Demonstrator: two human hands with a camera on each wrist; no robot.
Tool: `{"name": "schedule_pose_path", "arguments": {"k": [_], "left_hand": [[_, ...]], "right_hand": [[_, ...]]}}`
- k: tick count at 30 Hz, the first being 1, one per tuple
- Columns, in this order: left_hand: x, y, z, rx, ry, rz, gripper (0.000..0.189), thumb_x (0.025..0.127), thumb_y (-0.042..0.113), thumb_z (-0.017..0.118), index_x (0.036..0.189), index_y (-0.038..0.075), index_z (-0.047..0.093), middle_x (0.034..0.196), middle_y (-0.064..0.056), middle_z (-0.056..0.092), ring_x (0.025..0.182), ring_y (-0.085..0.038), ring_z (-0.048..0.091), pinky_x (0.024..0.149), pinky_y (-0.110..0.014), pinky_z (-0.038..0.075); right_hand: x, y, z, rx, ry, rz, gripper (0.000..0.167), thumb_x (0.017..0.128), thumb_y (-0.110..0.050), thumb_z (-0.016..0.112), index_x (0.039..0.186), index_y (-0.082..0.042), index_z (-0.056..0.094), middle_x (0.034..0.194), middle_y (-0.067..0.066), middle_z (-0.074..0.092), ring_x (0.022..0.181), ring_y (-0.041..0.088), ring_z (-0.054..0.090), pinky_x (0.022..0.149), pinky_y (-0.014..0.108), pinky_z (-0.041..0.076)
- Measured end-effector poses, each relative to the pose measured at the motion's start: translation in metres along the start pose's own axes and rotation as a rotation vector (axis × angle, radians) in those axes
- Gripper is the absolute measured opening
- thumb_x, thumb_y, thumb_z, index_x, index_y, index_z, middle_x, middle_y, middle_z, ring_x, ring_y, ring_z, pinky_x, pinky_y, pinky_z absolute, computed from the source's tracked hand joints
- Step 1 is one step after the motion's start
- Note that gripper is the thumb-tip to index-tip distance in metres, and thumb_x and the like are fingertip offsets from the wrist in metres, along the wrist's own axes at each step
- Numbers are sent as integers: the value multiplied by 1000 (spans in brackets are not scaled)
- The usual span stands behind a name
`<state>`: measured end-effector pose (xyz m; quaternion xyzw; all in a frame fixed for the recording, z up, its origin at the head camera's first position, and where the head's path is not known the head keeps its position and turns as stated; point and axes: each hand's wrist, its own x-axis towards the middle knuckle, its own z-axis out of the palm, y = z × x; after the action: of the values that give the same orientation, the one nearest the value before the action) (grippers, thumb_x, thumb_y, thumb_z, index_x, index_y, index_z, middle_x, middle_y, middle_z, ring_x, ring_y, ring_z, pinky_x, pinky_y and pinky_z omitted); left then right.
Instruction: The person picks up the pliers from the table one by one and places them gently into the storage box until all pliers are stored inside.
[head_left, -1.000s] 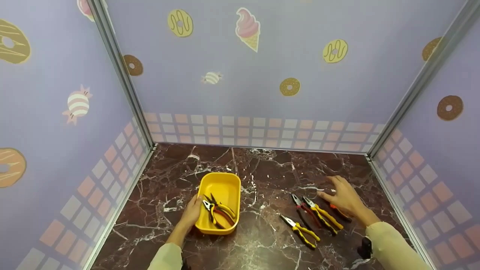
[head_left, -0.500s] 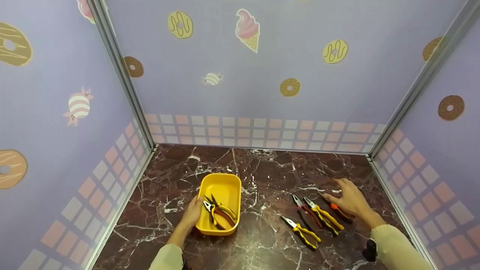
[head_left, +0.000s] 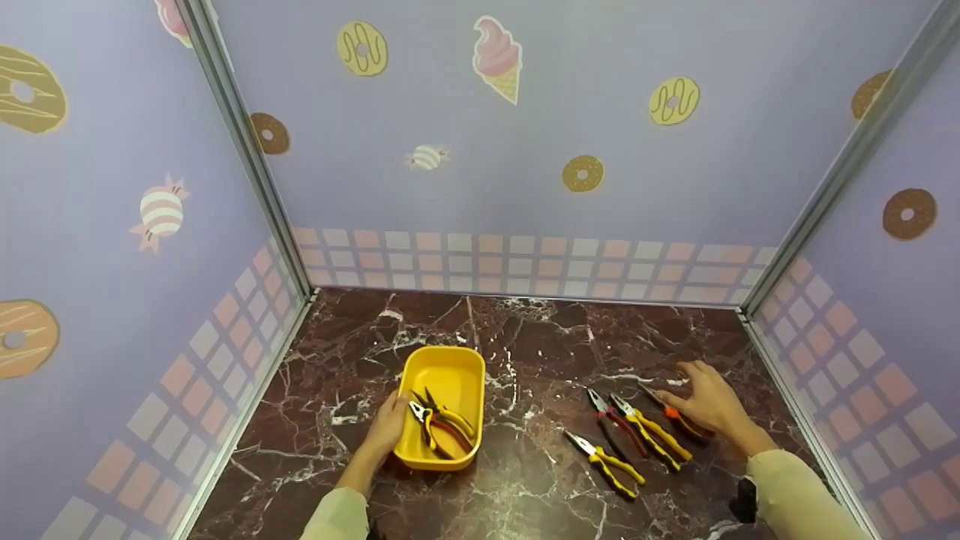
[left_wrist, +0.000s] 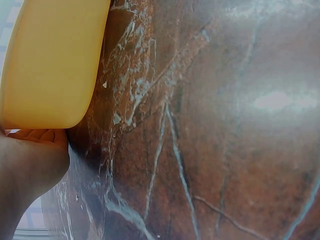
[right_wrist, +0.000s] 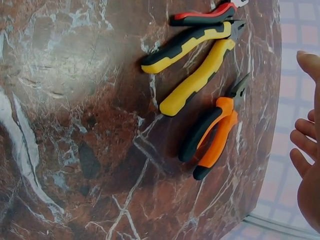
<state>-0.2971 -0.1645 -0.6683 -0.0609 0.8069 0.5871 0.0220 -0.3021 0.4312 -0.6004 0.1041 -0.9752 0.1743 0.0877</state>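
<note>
In the head view, my left hand [head_left: 386, 426] grips the left side of a yellow plastic tub [head_left: 442, 366], thumb at the rim. The left wrist view shows the fingers against the tub's outer wall [left_wrist: 55, 65]. Two pairs of pliers [head_left: 427, 418] with yellow and red handles lie inside. My right hand [head_left: 709, 401] hovers, fingers loosely bent, over orange-and-black long-nose pliers [head_left: 671, 412], partly covering them. From the right wrist, that hand [right_wrist: 310, 140] holds nothing, and the orange pliers [right_wrist: 220, 142] lie apart from it on the marble surface.
Left of the orange pliers lie yellow-and-black combination pliers [head_left: 628, 409], red-and-black pliers [head_left: 598, 403] and yellow-and-black long-nose pliers [head_left: 583, 445]. Patterned walls [head_left: 495, 187] enclose the dark red marble tabletop [head_left: 525, 330] at the back and both sides.
My right hand has shifted a little to the right and toward me, uncovering more of the orange pliers. The left hand keeps its grip on the tub.
</note>
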Motion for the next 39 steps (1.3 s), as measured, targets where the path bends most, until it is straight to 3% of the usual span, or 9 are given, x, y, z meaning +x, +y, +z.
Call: {"name": "schedule_pose_path", "arguments": {"k": [6, 15, 22, 32, 39], "left_hand": [[-1, 0, 1, 8, 14, 3, 54, 117, 27, 36, 159, -7, 37, 159, -31, 43, 147, -48, 40, 124, -60, 27], [1, 1, 0, 2, 16, -1, 55, 117, 28, 37, 160, -7, 37, 160, -30, 43, 148, -48, 38, 124, -60, 26], [1, 1, 1, 7, 21, 9, 54, 116, 26, 38, 159, -8, 38, 159, -30, 44, 148, -47, 38, 124, -60, 26], [0, 0, 0, -23, 1, 34, 51, 117, 24, 36, 157, -7, 40, 152, -31, 51, 136, -43, 51, 120, -59, 34], [0, 0, 1, -14, 7, 25, 53, 117, 25, 36, 158, -9, 38, 157, -31, 45, 145, -46, 42, 124, -59, 28]], "right_hand": [[-3, 10, 3, 7, -12, 20, 79, 95, -48, 78, 141, 12, 56, 140, 39, 55, 127, 58, 52, 101, 74, 44], [-14, 26, 12, -28, -67, 59, 84, 96, -49, 76, 142, 17, 53, 146, 47, 44, 136, 64, 40, 106, 76, 39], [-18, 36, 19, -22, -69, 65, 80, 97, -50, 76, 137, 17, 56, 140, 46, 50, 126, 65, 49, 98, 76, 44], [-29, 48, 26, -18, -92, 96, 81, 93, -49, 80, 133, 18, 58, 138, 45, 53, 125, 64, 50, 101, 75, 43], [-35, 54, 34, 0, -128, 110, 81, 96, -54, 75, 131, 17, 60, 128, 41, 61, 119, 61, 56, 97, 73, 46]]}}
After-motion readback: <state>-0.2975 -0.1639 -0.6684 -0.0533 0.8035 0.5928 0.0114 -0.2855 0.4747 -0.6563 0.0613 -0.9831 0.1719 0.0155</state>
